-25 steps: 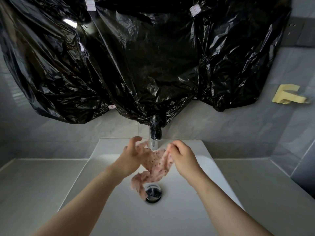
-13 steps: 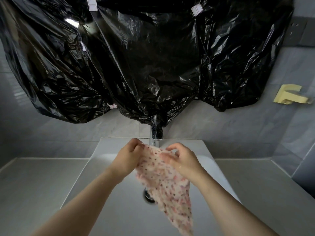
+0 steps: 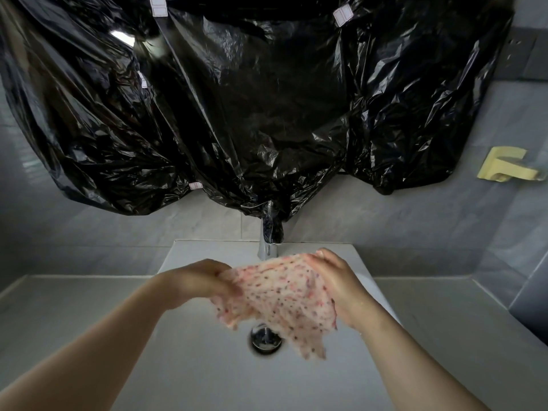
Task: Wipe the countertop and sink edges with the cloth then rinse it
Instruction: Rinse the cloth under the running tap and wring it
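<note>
Bare forearms reach forward — left grip (image 3: 204, 281) and right grip (image 3: 338, 281) apart, fingers curled, pinching.

Two hands, a left hand (image 3: 198, 280) and a right hand (image 3: 341, 281). One cloth (image 3: 284, 295). One sink (image 3: 207, 378), one tap (image 3: 268, 232), one drain (image 3: 264, 341). One black plastic sheet (image 3: 252, 114) bearing four white tags (image 3: 158, 5). One yellow holder (image 3: 504, 169).

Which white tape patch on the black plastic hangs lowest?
The patch at the sheet's bottom edge, left of the tap; the other three sit higher, two near the top.
</note>
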Demonstrator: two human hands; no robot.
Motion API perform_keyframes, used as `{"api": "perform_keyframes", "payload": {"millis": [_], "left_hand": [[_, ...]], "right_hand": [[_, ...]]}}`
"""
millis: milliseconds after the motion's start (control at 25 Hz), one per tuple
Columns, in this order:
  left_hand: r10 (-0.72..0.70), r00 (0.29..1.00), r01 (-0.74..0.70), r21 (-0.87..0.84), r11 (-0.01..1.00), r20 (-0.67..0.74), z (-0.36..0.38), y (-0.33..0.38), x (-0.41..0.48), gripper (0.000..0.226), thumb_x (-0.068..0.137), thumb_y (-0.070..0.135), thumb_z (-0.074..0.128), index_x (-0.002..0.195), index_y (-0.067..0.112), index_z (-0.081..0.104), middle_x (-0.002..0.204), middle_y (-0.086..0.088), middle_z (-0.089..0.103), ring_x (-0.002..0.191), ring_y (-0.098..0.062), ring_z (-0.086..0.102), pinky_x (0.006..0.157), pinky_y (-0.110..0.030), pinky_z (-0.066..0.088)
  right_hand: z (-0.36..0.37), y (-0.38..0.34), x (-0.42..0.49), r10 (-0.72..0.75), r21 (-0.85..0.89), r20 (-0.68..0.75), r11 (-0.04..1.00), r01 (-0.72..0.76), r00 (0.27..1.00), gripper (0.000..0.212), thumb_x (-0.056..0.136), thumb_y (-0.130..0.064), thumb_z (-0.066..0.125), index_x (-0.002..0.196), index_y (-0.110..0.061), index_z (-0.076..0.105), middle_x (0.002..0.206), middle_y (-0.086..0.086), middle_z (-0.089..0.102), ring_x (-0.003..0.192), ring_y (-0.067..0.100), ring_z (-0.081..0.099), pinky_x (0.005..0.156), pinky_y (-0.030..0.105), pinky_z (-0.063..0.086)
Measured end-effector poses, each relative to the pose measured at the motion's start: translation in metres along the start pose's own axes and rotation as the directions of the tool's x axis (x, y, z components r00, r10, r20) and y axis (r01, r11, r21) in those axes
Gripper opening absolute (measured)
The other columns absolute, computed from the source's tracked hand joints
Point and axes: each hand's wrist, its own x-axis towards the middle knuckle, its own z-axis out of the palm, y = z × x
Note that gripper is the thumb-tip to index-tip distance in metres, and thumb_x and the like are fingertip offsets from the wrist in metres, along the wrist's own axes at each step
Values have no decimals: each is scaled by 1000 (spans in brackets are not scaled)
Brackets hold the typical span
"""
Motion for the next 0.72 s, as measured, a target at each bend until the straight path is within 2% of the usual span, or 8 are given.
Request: {"api": "perform_keyframes", "payload": {"millis": [80,160,320,400,440,520,600,720], "left_hand": [[-7,1000,10,-505,863,8,-1,-10,3,78,41,14,84,113,0,56,109,-21,67,100,-37,64,83,-40,53],[-48,999,20,-656,754,-24,-1,-19,8,88,40,6,87,120,4,51,114,-23,64,98,-39,64,77,-42,55],[-207,950,59,-513,856,-236,-2,-17,8,32,78,-1,66,108,4,56,73,-14,64,46,-15,58,38,-18,44],[-255,924,87,-493,865,-285,-7,-25,11,31,79,1,66,108,-1,56,75,-17,65,52,-19,60,42,-22,48],[-275,912,91,-501,860,-306,-10,-30,13,35,78,2,68,111,-2,55,83,-19,67,61,-23,64,52,-27,54],[-304,902,98,-540,836,-306,-13,-35,11,44,76,4,71,116,2,53,99,-22,67,81,-31,67,69,-36,57],[-315,908,102,-582,807,-277,-12,-37,8,51,75,9,73,121,12,51,111,-19,62,95,-34,64,75,-42,56],[-292,934,108,-616,780,-206,-6,-36,5,60,69,12,74,123,21,49,115,-14,58,102,-34,58,74,-44,53]], "right_hand": [[0,4,-1,25,-201,12,979,-22,1000,36,94,-33,50,63,-24,34,64,-5,31,64,14,32,65,31,26],[0,6,-2,38,-431,20,902,-26,999,32,94,-41,46,70,-22,35,69,-7,40,65,14,44,63,30,29],[-11,2,-2,269,-747,148,661,-71,952,31,71,-44,74,88,-23,57,91,-5,61,88,15,61,69,26,43],[-16,6,-4,429,-926,166,377,-10,888,24,71,-35,75,79,-21,57,78,-4,55,69,12,52,60,23,39],[-19,9,-4,441,-928,164,371,-13,882,22,74,-29,74,71,-21,54,70,-5,49,62,11,45,55,22,34],[-25,19,-2,370,-750,134,644,-150,919,27,79,-19,69,64,-21,47,67,-5,44,61,9,41,57,21,30],[-27,27,-1,336,-267,77,914,-305,939,18,85,-13,59,73,-20,48,81,-1,58,77,11,55,75,26,35],[-23,27,1,331,413,103,844,-343,938,15,92,-7,42,92,-12,56,85,11,70,81,24,65,76,37,50]]}}
